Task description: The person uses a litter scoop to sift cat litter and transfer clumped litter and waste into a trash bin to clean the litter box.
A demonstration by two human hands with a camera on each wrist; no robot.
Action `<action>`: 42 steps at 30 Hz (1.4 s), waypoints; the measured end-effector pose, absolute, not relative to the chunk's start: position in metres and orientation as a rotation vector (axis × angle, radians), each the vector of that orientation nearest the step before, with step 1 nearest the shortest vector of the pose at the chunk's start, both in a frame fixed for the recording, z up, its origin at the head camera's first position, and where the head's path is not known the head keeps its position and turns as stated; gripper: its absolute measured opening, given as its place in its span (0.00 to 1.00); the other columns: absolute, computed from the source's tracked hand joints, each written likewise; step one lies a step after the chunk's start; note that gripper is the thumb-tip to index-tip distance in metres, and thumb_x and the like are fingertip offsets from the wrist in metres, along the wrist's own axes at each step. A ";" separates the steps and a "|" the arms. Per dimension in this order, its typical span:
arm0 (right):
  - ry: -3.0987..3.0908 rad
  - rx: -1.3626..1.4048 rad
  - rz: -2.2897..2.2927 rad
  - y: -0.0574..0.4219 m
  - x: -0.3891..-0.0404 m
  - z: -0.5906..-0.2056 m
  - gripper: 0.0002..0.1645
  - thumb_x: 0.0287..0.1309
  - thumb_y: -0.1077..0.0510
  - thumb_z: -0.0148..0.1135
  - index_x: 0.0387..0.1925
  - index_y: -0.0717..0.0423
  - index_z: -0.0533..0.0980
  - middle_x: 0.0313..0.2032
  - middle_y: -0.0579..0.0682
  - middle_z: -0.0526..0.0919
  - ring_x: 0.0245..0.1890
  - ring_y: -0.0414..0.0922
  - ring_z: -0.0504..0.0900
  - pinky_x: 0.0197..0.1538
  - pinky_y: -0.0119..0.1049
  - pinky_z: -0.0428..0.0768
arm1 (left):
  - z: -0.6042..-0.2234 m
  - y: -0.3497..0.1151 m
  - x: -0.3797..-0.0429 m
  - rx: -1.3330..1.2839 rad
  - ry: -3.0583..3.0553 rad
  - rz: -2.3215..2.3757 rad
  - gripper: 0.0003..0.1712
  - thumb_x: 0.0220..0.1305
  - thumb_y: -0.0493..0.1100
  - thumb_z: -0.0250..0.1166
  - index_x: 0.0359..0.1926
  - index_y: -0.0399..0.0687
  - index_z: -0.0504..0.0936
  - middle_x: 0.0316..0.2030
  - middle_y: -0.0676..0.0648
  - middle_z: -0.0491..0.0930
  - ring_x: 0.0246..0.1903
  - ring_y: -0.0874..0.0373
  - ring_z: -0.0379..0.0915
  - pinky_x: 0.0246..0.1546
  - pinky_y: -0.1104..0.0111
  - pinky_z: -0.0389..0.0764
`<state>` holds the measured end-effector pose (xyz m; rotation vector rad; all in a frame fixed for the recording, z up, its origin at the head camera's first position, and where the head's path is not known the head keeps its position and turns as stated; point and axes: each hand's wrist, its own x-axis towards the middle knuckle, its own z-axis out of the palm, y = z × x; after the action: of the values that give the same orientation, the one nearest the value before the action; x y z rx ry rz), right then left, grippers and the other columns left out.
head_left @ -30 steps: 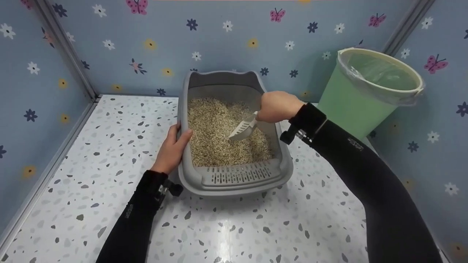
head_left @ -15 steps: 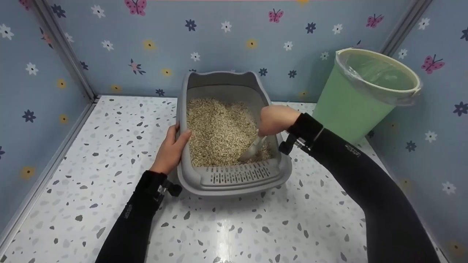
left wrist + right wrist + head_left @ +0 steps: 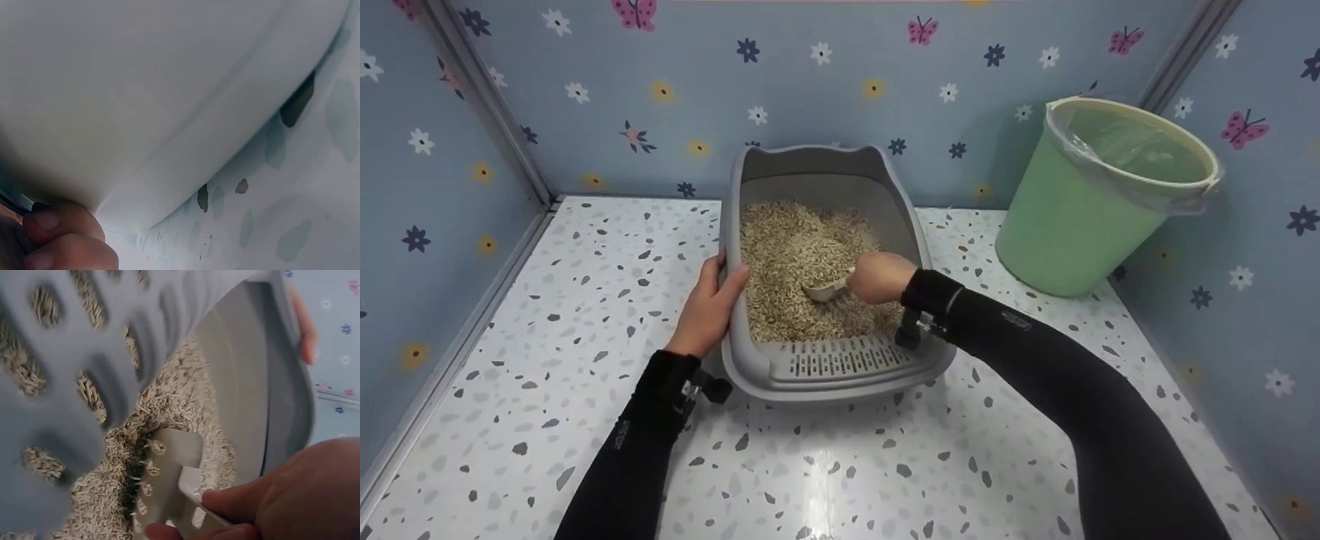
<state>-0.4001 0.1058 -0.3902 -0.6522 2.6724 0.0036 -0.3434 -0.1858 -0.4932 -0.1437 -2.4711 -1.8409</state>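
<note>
A grey litter box (image 3: 840, 388) with a slotted front ledge holds tan pellet litter (image 3: 776, 240). My left hand (image 3: 705, 311) grips its left side, thumb over the rim and fingers on the outside; in the left wrist view, fingertips (image 3: 70, 253) show by the outer wall. Inside the box, my right hand (image 3: 881, 277) holds a pale slotted litter scoop (image 3: 823, 291) by its handle. The scoop's front edge is sunk in the litter. Seen from the right wrist, the scoop (image 3: 183, 444) has pellets in its slots, with the thumb along the handle.
A green bin (image 3: 1065, 225) with a clear plastic liner stands to the right of the box. Blue walls (image 3: 810, 90) with flowers and butterflies close off the back and sides. The floor (image 3: 585, 337) is white with grey speckles.
My right hand first brought the scoop toward the box's front right, then swept it left through the litter to the middle. My left hand keeps its grip on the rim.
</note>
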 end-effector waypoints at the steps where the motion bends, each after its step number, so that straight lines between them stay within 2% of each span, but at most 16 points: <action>1: 2.667 -0.684 0.020 0.100 -0.406 -0.394 0.32 0.87 0.56 0.49 0.18 0.47 0.61 0.21 0.45 0.58 0.21 0.43 0.60 0.28 0.38 0.63 | -0.493 -0.186 -0.343 -0.140 -2.471 -1.845 0.50 0.85 0.72 0.52 0.90 0.49 0.52 0.85 0.37 0.59 0.81 0.39 0.59 0.83 0.46 0.58; 5: 2.658 -0.706 0.036 0.077 -0.429 -0.405 0.32 0.89 0.57 0.46 0.18 0.48 0.60 0.20 0.44 0.55 0.21 0.41 0.54 0.29 0.36 0.58 | -0.494 -0.187 -0.341 -0.136 -2.487 -1.850 0.50 0.86 0.72 0.51 0.91 0.50 0.50 0.87 0.38 0.55 0.84 0.40 0.54 0.84 0.46 0.55; 8: 2.667 -0.665 0.034 0.062 -0.443 -0.410 0.32 0.88 0.59 0.48 0.18 0.48 0.60 0.21 0.45 0.55 0.22 0.42 0.53 0.32 0.37 0.58 | -0.495 -0.187 -0.341 -0.135 -2.492 -1.845 0.50 0.86 0.72 0.50 0.91 0.49 0.50 0.87 0.39 0.53 0.85 0.41 0.52 0.84 0.46 0.53; 11: 2.678 -0.610 0.006 0.052 -0.454 -0.417 0.31 0.86 0.62 0.50 0.18 0.48 0.60 0.22 0.45 0.55 0.24 0.42 0.54 0.33 0.38 0.59 | -0.494 -0.186 -0.342 -0.130 -2.487 -1.838 0.50 0.86 0.72 0.51 0.91 0.49 0.51 0.87 0.38 0.55 0.84 0.40 0.53 0.84 0.46 0.54; 14: 2.716 -0.584 -0.029 0.047 -0.461 -0.426 0.30 0.86 0.61 0.51 0.19 0.49 0.63 0.23 0.46 0.59 0.25 0.44 0.58 0.35 0.39 0.63 | -0.493 -0.185 -0.343 -0.126 -2.480 -1.836 0.49 0.85 0.72 0.52 0.90 0.49 0.52 0.86 0.38 0.57 0.83 0.40 0.56 0.83 0.46 0.56; 20: 2.786 -0.598 -0.143 0.043 -0.475 -0.443 0.29 0.92 0.52 0.46 0.24 0.50 0.68 0.27 0.48 0.68 0.29 0.47 0.66 0.40 0.41 0.69 | -0.493 -0.185 -0.343 -0.103 -2.481 -1.831 0.50 0.84 0.74 0.53 0.90 0.51 0.54 0.86 0.39 0.59 0.82 0.39 0.59 0.82 0.46 0.59; 25: 2.777 -0.727 -0.054 0.036 -0.485 -0.451 0.21 0.89 0.58 0.52 0.31 0.53 0.74 0.29 0.49 0.72 0.30 0.47 0.68 0.42 0.41 0.71 | -0.493 -0.185 -0.343 -0.110 -2.471 -1.825 0.49 0.84 0.73 0.54 0.89 0.50 0.56 0.85 0.38 0.61 0.81 0.39 0.60 0.82 0.46 0.60; 28: 2.757 -0.747 0.051 0.029 -0.486 -0.454 0.16 0.86 0.63 0.55 0.36 0.55 0.81 0.33 0.51 0.78 0.32 0.47 0.68 0.42 0.40 0.72 | -0.493 -0.183 -0.343 -0.117 -2.475 -1.829 0.48 0.85 0.72 0.54 0.89 0.51 0.56 0.84 0.39 0.61 0.81 0.40 0.61 0.81 0.46 0.61; 31: 2.754 -0.693 0.054 0.022 -0.483 -0.456 0.16 0.86 0.63 0.54 0.39 0.57 0.84 0.39 0.55 0.84 0.34 0.47 0.67 0.44 0.40 0.71 | -0.494 -0.182 -0.343 -0.121 -2.466 -1.839 0.47 0.84 0.71 0.55 0.89 0.51 0.57 0.83 0.39 0.63 0.79 0.40 0.63 0.80 0.47 0.63; 36: 2.765 -0.691 -0.045 0.014 -0.478 -0.458 0.14 0.86 0.59 0.58 0.43 0.57 0.87 0.49 0.58 0.89 0.37 0.46 0.73 0.47 0.38 0.74 | -0.495 -0.186 -0.342 -0.127 -2.442 -1.863 0.47 0.84 0.72 0.55 0.88 0.51 0.58 0.83 0.38 0.63 0.79 0.42 0.63 0.80 0.47 0.63; 38: 2.772 -0.704 -0.076 0.015 -0.476 -0.456 0.15 0.86 0.59 0.58 0.42 0.57 0.87 0.48 0.58 0.89 0.36 0.46 0.74 0.48 0.39 0.77 | -0.495 -0.186 -0.342 -0.133 -2.443 -1.870 0.48 0.84 0.72 0.54 0.89 0.50 0.57 0.84 0.38 0.61 0.80 0.41 0.61 0.81 0.47 0.61; 42: 2.785 -0.678 -0.129 0.020 -0.476 -0.452 0.21 0.89 0.58 0.51 0.34 0.55 0.81 0.37 0.54 0.83 0.33 0.46 0.70 0.46 0.39 0.77 | -0.494 -0.186 -0.344 -0.130 -2.456 -1.863 0.49 0.84 0.73 0.54 0.89 0.49 0.56 0.83 0.36 0.62 0.79 0.40 0.62 0.81 0.47 0.61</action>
<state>-0.4764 0.0200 -0.4519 -0.6778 2.7853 -0.1291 -0.3438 -0.1855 -0.4940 -0.1299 -2.4558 -1.8629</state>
